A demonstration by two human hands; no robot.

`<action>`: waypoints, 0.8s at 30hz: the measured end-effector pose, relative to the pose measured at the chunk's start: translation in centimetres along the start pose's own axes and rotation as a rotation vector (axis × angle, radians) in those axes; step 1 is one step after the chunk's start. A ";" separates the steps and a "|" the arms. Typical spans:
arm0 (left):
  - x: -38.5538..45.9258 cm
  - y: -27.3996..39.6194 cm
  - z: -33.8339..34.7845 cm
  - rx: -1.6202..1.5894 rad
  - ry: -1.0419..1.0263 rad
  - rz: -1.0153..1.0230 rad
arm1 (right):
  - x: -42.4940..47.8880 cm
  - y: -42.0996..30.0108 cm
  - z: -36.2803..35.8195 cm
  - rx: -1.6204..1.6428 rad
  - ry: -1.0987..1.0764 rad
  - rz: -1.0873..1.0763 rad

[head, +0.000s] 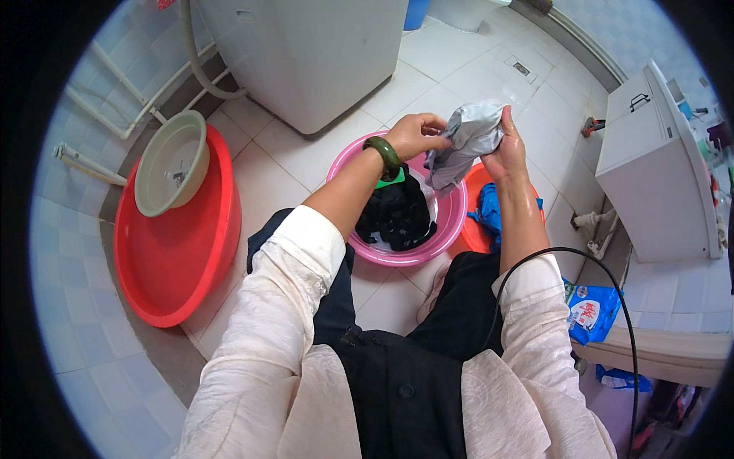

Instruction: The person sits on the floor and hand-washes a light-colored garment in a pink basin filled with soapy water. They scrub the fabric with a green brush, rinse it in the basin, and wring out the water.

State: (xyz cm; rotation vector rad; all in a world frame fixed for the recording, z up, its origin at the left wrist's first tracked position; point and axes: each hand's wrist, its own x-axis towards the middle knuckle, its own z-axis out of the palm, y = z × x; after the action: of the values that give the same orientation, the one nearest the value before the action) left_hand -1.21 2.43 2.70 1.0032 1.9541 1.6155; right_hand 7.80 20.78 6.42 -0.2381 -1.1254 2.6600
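A bunched light grey wet cloth (473, 132) is held up between both hands, over the right side of a pink plastic basin (401, 258). My right hand (503, 143) grips its right end, thumb up along the cloth. My left hand (417, 136), below a green bangle (383, 155), pinches the cloth's left edge with bent fingers. Dark wet clothing (398, 212) lies in the pink basin with some suds, beside a bright green object (391, 179) partly under my left wrist. An orange basin (473, 189) with blue fabric (489, 209) stands behind my right forearm.
A large red tub (172, 258) leans at the left with a pale green basin (172, 163) on it. A white appliance (309, 57) stands ahead. At the right are a white cabinet (659, 172) and a blue detergent bag (596, 312). A black cable (628, 304) loops over my right sleeve.
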 end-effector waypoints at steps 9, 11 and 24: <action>1.1 -0.1 -2.5 -0.743 0.506 0.065 | 0.7 0.0 -1.1 -0.156 0.187 -0.233; 1.2 0.1 -3.0 -0.913 0.519 0.134 | 0.7 0.0 -1.1 -0.137 0.194 -0.251; 1.0 -0.9 -0.8 -0.265 -0.051 -0.496 | -1.0 -0.5 2.5 -0.170 -0.016 -0.141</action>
State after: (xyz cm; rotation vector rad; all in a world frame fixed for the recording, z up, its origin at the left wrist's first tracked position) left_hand -2.70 2.56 2.12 0.4091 1.7184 1.4873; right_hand 8.22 19.16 8.56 -0.1614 -1.3236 2.4512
